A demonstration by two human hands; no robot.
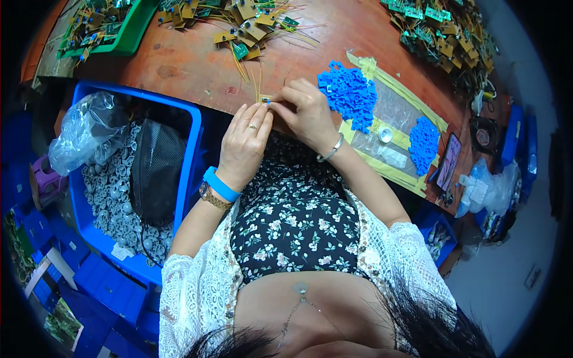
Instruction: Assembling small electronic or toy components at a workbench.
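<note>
Tan board [265, 98] between hands [245, 142], yellow wires [256, 88] pointing forward; board's long axis unclear.

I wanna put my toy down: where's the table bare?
The table is bare between the middle boards and right boards, above the big blue heap. Another patch lies between the green tray and left hand. Crowded: its right edge, with a small blue heap and phone.

Looks like an electronics workshop tbh: circuit boards [255, 30] heaped along the far side of a wooden bench [179, 71], loads of blue bits [349, 95] on the right, plus a bin [192, 143] of grey parts [110, 197] at left.
</note>
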